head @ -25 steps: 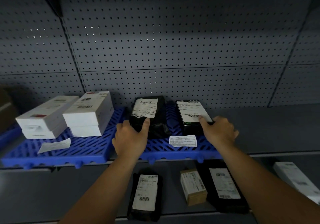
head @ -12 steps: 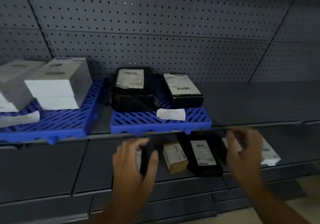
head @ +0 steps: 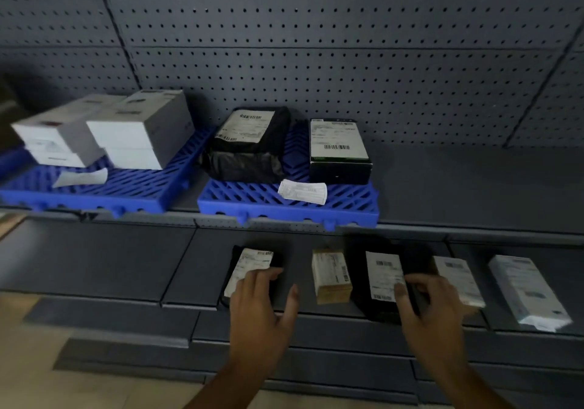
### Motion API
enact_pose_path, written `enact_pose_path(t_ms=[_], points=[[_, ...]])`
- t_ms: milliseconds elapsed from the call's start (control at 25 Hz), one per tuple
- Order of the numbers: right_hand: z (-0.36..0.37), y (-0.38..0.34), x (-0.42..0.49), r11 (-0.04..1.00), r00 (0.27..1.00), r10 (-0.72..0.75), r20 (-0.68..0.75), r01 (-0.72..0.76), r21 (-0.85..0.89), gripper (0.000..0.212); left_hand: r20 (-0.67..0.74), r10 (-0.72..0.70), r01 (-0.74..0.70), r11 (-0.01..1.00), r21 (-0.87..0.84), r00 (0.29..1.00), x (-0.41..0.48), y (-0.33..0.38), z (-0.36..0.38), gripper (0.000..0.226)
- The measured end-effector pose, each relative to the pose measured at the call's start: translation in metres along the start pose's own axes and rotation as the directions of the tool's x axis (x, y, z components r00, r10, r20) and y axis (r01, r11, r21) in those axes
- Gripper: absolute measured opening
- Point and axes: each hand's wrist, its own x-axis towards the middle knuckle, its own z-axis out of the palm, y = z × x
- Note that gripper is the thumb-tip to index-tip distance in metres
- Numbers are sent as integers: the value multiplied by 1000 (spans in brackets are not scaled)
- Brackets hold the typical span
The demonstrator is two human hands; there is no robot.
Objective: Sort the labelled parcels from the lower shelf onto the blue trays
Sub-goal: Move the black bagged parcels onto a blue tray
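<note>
On the lower shelf point(head: 94, 260) lie a black labelled parcel point(head: 252, 266), a small brown box point(head: 331, 277), a larger black labelled parcel point(head: 377, 279), another labelled parcel point(head: 458, 277) and a white parcel point(head: 527, 291). My left hand point(head: 262, 301) rests with spread fingers on the left black parcel. My right hand point(head: 426, 301) has its fingers curled over the right edge of the larger black parcel. Above, the middle blue tray point(head: 284, 206) holds a black bag parcel point(head: 249, 146) and a black box point(head: 339, 152). The left blue tray point(head: 94, 193) holds white boxes point(head: 139, 130).
A loose paper slip point(head: 303, 191) lies on the middle tray's front, another slip point(head: 80, 177) on the left tray. Grey pegboard point(head: 316, 45) backs the shelves. The upper shelf point(head: 474, 187) right of the middle tray is bare grey metal. Pale floor point(head: 38, 377) shows at lower left.
Both hands left the parcels on the middle tray and dropped to the lower shelf. The left now touches the left black parcel, the right the larger black one. The view tilted downward.
</note>
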Motion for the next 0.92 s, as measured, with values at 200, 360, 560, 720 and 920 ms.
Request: enact_pose_path(t_ms=[200, 360, 560, 720, 920], points=[[6, 6, 2, 998, 996, 60, 62, -60, 4, 19, -37, 1, 2, 997, 80, 999, -4, 1, 1, 39], [17, 20, 4, 994, 992, 107, 61, -105, -40, 20, -51, -28, 34, 992, 118, 998, -1, -25, 9, 35], [59, 85, 12, 973, 977, 211, 13, -208, -100, 39, -19, -324, 324, 937, 132, 946, 10, -115, 51, 56], [108, 151, 13, 871, 874, 481, 68, -485, 75, 82, 10, -575, 573, 817, 62, 818, 18, -190, 102, 87], [139, 170, 1, 817, 820, 568, -61, -554, 158, 96, 9, -606, 606, 795, 37, 795, 26, -224, 128, 116]])
